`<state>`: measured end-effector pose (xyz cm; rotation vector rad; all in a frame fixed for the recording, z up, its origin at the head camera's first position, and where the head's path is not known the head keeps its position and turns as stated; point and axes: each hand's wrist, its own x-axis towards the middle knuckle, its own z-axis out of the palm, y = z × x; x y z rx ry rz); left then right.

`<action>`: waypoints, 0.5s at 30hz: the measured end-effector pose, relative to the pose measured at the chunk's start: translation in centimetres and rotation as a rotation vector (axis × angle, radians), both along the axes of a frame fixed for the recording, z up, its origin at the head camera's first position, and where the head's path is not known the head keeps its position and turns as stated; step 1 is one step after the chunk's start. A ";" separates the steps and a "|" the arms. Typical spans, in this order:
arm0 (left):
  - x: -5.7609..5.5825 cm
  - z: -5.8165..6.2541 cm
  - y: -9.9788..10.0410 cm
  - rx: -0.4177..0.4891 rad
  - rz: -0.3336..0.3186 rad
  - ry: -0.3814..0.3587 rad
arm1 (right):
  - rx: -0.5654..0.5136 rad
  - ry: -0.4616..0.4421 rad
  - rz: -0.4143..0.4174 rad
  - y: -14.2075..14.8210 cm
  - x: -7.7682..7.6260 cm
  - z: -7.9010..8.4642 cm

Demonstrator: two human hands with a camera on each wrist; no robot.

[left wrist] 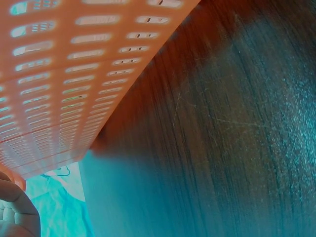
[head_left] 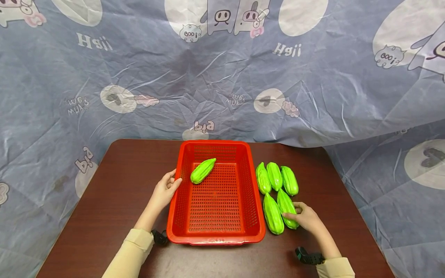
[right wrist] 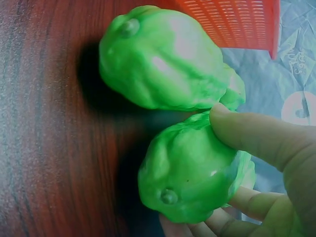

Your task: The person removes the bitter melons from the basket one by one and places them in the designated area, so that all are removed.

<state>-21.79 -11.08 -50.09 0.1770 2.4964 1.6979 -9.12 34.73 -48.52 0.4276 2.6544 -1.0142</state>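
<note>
A red plastic basket (head_left: 215, 200) stands mid-table with one green bitter melon (head_left: 203, 171) lying at its far left. My left hand (head_left: 166, 188) grips the basket's left rim, thumb over the edge; in the left wrist view only curled fingers (left wrist: 19, 205) show beside the perforated wall (left wrist: 74, 74). To the right of the basket, my right hand (head_left: 307, 218) holds a ridged bitter melon (head_left: 286, 208) between thumb and fingers. In the right wrist view that bitter melon (right wrist: 187, 168) sits between the thumb and the fingers, next to another bitter melon (right wrist: 160, 59).
Several more bitter melons (head_left: 274, 176) lie close together along the basket's right side. The dark brown table (head_left: 114, 185) extends to both sides. A patterned grey-blue cloth (head_left: 222, 77) hangs behind it.
</note>
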 end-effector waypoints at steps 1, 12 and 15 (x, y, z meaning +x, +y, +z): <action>0.0 0.0 0.0 -0.004 0.000 -0.003 | -0.004 -0.005 -0.002 0.0 0.0 -0.1; 0.0 0.1 0.0 -0.005 0.000 -0.011 | -0.036 -0.023 -0.009 0.0 0.1 -0.6; 0.0 0.1 0.0 0.000 0.001 -0.002 | -0.037 -0.028 -0.008 0.0 0.1 -0.6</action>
